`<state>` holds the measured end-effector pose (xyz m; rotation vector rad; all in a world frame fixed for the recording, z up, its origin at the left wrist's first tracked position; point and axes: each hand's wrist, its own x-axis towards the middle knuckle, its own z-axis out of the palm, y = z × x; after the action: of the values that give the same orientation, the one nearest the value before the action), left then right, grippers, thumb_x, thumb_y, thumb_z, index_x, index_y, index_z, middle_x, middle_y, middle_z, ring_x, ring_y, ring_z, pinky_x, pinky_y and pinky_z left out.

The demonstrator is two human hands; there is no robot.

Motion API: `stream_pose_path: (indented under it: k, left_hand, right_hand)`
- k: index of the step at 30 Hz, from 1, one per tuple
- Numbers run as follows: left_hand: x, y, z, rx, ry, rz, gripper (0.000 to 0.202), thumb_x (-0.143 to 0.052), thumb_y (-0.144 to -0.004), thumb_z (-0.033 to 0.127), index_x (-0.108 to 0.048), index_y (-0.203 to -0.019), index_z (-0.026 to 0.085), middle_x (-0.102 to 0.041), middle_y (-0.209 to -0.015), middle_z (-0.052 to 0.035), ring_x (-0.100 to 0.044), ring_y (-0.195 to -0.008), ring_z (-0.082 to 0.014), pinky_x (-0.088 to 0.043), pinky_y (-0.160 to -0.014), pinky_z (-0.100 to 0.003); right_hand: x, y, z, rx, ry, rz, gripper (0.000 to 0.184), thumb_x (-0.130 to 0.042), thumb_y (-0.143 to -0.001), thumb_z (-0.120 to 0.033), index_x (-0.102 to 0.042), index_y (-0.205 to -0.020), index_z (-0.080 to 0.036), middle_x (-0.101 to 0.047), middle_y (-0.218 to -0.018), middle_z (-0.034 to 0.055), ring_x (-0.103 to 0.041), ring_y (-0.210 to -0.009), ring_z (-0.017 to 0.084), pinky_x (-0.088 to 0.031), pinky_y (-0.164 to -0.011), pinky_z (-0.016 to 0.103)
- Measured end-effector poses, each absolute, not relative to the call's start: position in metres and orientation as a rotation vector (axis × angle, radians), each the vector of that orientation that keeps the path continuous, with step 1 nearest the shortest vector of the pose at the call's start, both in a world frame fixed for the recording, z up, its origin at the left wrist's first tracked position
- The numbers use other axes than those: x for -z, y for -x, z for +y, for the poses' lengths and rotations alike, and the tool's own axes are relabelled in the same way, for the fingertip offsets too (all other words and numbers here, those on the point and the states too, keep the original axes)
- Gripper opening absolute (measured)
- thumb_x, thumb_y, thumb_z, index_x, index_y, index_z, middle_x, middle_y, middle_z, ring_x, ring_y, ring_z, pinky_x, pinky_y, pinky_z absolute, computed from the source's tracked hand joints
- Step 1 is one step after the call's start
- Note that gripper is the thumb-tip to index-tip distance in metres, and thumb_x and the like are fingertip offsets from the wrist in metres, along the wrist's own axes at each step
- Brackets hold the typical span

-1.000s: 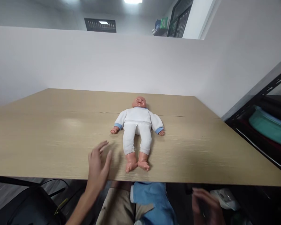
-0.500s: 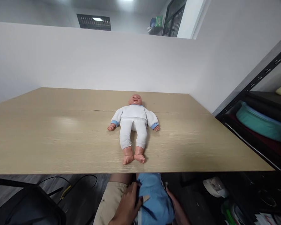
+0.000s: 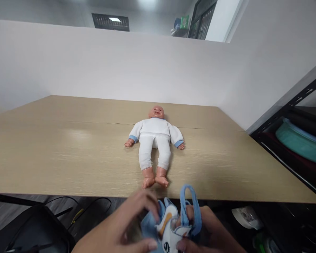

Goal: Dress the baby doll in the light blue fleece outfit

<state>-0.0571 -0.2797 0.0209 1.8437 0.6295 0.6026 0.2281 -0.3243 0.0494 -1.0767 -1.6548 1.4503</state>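
Observation:
A baby doll in a white suit with blue cuffs lies on its back on the wooden table, feet toward me. In front of the table edge is a small blue and white cloth garment with looped blue straps and an eye-like print. My right hand grips its right side, thumb in front and fingers behind, partly covered by a strap. Over the garment's left side my left hand is bent, thumb and fingers apart, fingertips at the cloth.
A black metal shelf on the right holds a teal rounded item. Below are a white round object, a black chair or bag-like shape and cables on the floor. A white partition rises behind the table.
Both hands have come up from my lap with the blue cloth, which now shows its straps and print near the table edge. The view has shifted slightly; the doll lies as before.

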Motion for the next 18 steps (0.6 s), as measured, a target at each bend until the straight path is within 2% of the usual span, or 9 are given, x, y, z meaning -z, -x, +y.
stream_pose_path:
  k: [2,3,5,6,9,11,15,16,18]
  left_hand:
    - [-0.062,0.052,-0.25,-0.786,-1.817,0.567,0.062,-0.087,-0.089,0.044,-0.058,-0.142,0.029,-0.055,-0.152,-0.0121,-0.047,-0.148,-0.0331,-0.038,-0.126,-0.046]
    - [-0.076,0.049,-0.235,-0.781,-1.813,0.52,0.077,-0.092,-0.083,0.044,-0.054,-0.148,0.028,-0.053,-0.155,-0.0134,-0.048,-0.148,-0.0345,-0.04,-0.125,-0.048]
    - [-0.094,0.045,-0.204,-0.708,-1.776,0.35,0.09,-0.1,-0.07,0.046,-0.057,-0.146,0.025,-0.064,-0.141,-0.0129,-0.062,-0.131,-0.0336,-0.053,-0.112,-0.044]
    - [-0.1,0.045,-0.19,-0.67,-1.752,0.302,0.082,-0.102,-0.068,0.046,-0.064,-0.137,0.023,-0.071,-0.128,-0.0109,-0.069,-0.116,-0.0301,-0.059,-0.1,-0.039]
    - [-0.121,0.046,-0.154,-0.598,-1.748,0.247,0.039,-0.091,-0.084,0.037,-0.073,-0.112,0.017,-0.075,-0.094,-0.0067,-0.072,-0.08,-0.0196,-0.061,-0.074,-0.027]
    - [-0.138,0.048,-0.136,-0.689,-1.863,0.193,0.026,-0.087,-0.088,0.03,-0.075,-0.107,0.017,-0.075,-0.093,-0.0075,-0.071,-0.078,-0.0186,-0.06,-0.071,-0.025]
    - [-0.168,0.053,-0.11,-0.828,-2.161,0.143,0.022,-0.087,-0.088,0.028,-0.074,-0.104,0.021,-0.072,-0.094,-0.0065,-0.07,-0.08,-0.019,-0.059,-0.069,-0.025]
    - [-0.172,0.053,-0.105,-0.826,-2.203,0.16,0.019,-0.084,-0.09,0.028,-0.073,-0.104,0.022,-0.07,-0.089,-0.0049,-0.069,-0.078,-0.0182,-0.058,-0.067,-0.024]
    - [-0.178,0.052,-0.095,-0.826,-2.255,0.193,0.015,-0.08,-0.095,0.029,-0.069,-0.103,0.022,-0.065,-0.08,-0.0015,-0.065,-0.073,-0.0159,-0.056,-0.063,-0.022]
  right_hand:
    - [-0.082,-0.223,-0.298,-1.426,0.983,-1.745,0.025,-0.091,-0.081,-0.038,-0.08,-0.096,-0.022,-0.077,-0.086,0.0011,-0.07,-0.074,0.018,-0.057,-0.07,0.025]
    - [-0.095,-0.221,-0.284,-1.356,1.008,-1.77,0.023,-0.092,-0.079,-0.034,-0.078,-0.094,-0.022,-0.075,-0.083,-0.0011,-0.067,-0.072,0.016,-0.055,-0.067,0.024]
    - [-0.114,-0.221,-0.258,-1.2,0.99,-1.787,0.028,-0.097,-0.074,-0.027,-0.075,-0.092,-0.023,-0.073,-0.083,-0.0034,-0.066,-0.074,0.015,-0.054,-0.068,0.023]
    - [-0.122,-0.222,-0.245,-1.143,0.964,-1.789,0.03,-0.098,-0.073,-0.025,-0.075,-0.093,-0.024,-0.073,-0.084,-0.0033,-0.066,-0.077,0.016,-0.054,-0.07,0.023]
    - [-0.14,-0.228,-0.207,-1.117,0.818,-1.751,0.028,-0.094,-0.082,-0.027,-0.074,-0.101,-0.024,-0.073,-0.089,-0.0014,-0.067,-0.078,0.016,-0.054,-0.067,0.024]
    - [-0.149,-0.233,-0.181,-1.17,0.673,-1.656,0.017,-0.081,-0.096,-0.037,-0.071,-0.094,-0.024,-0.066,-0.077,-0.0021,-0.062,-0.066,0.014,-0.05,-0.059,0.025]
    - [-0.16,-0.244,-0.123,-1.278,0.485,-1.4,0.043,-0.063,-0.106,-0.052,-0.056,-0.073,-0.026,-0.036,-0.056,-0.0065,-0.035,-0.047,0.013,-0.039,-0.049,0.028]
    - [-0.16,-0.245,-0.11,-1.277,0.499,-1.381,0.043,-0.062,-0.106,-0.052,-0.056,-0.073,-0.026,-0.034,-0.057,-0.0065,-0.031,-0.047,0.014,-0.037,-0.049,0.028]
    - [-0.157,-0.248,-0.088,-1.212,0.57,-1.446,0.038,-0.059,-0.107,-0.052,-0.063,-0.081,-0.025,-0.043,-0.064,-0.004,-0.035,-0.054,0.014,-0.038,-0.053,0.028]
